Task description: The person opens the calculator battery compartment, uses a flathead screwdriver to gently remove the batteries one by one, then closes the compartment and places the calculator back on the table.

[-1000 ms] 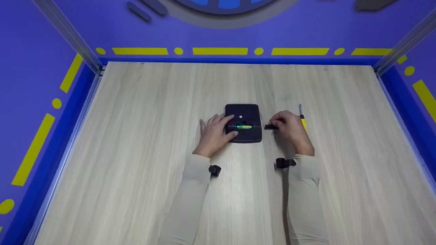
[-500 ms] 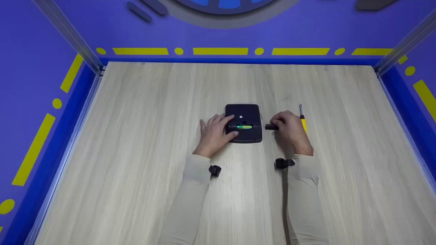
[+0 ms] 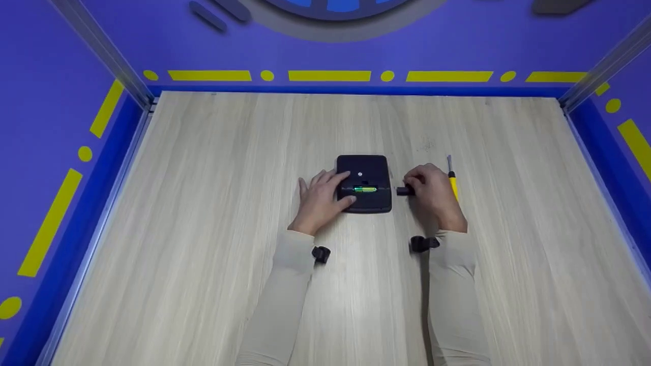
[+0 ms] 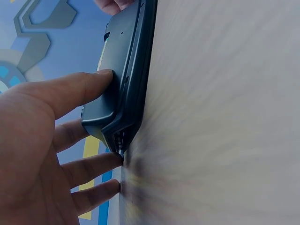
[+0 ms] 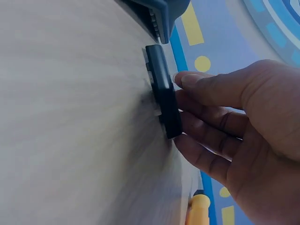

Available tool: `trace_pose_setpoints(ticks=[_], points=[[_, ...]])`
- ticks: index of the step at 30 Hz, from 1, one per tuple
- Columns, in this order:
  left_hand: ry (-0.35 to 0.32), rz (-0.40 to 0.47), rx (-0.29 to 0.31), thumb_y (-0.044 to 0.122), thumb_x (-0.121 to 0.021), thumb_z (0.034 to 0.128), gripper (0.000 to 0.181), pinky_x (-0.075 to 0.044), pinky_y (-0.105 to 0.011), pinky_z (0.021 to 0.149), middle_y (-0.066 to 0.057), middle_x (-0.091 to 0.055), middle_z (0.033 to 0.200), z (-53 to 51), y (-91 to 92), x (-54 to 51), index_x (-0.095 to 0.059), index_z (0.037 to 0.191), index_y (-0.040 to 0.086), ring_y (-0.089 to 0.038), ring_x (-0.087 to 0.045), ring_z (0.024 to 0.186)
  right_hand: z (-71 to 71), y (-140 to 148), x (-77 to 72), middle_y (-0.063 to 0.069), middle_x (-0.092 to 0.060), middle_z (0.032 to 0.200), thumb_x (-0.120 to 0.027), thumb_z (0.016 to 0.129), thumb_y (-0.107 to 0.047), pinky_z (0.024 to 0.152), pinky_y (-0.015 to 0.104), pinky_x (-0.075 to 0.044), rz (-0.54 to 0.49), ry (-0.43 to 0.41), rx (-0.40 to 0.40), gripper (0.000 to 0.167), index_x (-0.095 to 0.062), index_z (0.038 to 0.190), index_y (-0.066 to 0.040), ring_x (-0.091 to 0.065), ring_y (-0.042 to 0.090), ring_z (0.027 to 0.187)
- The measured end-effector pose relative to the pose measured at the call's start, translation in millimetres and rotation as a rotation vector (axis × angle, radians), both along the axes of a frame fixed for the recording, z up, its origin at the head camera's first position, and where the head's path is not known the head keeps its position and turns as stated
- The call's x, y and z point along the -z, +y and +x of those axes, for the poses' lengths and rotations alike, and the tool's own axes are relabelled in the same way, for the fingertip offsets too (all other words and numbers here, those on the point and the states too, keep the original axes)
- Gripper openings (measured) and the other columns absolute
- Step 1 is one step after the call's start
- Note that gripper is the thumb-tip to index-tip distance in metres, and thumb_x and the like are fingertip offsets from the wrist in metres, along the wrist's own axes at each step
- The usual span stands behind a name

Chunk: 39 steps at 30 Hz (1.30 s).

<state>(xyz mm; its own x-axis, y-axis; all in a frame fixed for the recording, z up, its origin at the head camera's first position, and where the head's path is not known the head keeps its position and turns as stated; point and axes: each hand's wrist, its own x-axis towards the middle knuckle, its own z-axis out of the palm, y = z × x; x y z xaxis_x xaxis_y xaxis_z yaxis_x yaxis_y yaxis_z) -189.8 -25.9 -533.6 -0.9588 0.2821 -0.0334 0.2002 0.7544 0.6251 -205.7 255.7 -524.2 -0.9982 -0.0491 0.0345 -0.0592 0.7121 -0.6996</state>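
A dark, flat device [image 3: 374, 165] lies on the table, a green battery [image 3: 365, 189] visible in the slot on its upper face. My left hand [image 3: 319, 201] steadies its left side, thumb and index finger resting on top. In the left wrist view, the other fingers reach along the edge of the device [image 4: 123, 70], fairly straight. Just right of the device, my right hand [image 3: 436, 195] pinches a small black battery cover [image 3: 401, 191]. In the right wrist view, thumb and fingertips hold the tabbed cover [image 5: 162, 86] by one side, close to the table and apart from the device.
A screwdriver [image 3: 453, 187] with a yellow and black handle lies just beyond my right hand. The wooden table [image 3: 203, 203] is bounded by blue panels [image 3: 325, 56] at the back and sides. Small dark specks lie behind the right hand.
The battery cover has turned a little in my right fingers, showing a broader face than at first, and shifted very slightly right. The left hand and device stay in place.
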Motion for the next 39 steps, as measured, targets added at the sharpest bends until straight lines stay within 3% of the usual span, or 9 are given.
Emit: trace_pose_setpoints(ticks=[14,31,39], points=[[0.016,0.003,0.009,0.041,-0.074,0.0994,0.064,-0.002,-0.076,0.121,-0.010,-0.046,0.164,0.7,0.4,-0.4,-0.055,0.157,0.021,-0.036,-0.033,0.155,3.1,-9,-12.3,0.022,-0.070,0.108,-0.068,0.096,0.007,0.092,0.052,-0.055,-0.022,0.108,-0.072,0.011,-0.075,0.105,0.006,-0.067,0.040,0.100],[0.012,0.014,0.005,0.042,-0.073,0.1000,0.064,-0.001,-0.075,0.121,-0.010,-0.046,0.164,0.5,-0.1,-0.5,-0.054,0.157,0.021,-0.034,-0.032,0.155,4.3,-23,-22.8,0.017,-0.069,0.110,-0.069,0.098,0.002,0.090,0.047,-0.058,-0.033,0.032,-0.100,0.012,-0.075,0.109,0.003,-0.069,0.036,0.101],[0.036,0.049,-0.045,0.051,-0.065,0.1030,0.062,-0.002,-0.074,0.122,-0.010,-0.049,0.162,0.4,2.7,2.6,-0.056,0.156,0.021,-0.035,-0.035,0.154,5.1,-22,-25.6,0.018,-0.068,0.111,-0.069,0.099,0.001,0.092,0.049,-0.057,-0.034,0.036,-0.089,0.013,-0.075,0.110,0.003,-0.068,0.036,0.103]])
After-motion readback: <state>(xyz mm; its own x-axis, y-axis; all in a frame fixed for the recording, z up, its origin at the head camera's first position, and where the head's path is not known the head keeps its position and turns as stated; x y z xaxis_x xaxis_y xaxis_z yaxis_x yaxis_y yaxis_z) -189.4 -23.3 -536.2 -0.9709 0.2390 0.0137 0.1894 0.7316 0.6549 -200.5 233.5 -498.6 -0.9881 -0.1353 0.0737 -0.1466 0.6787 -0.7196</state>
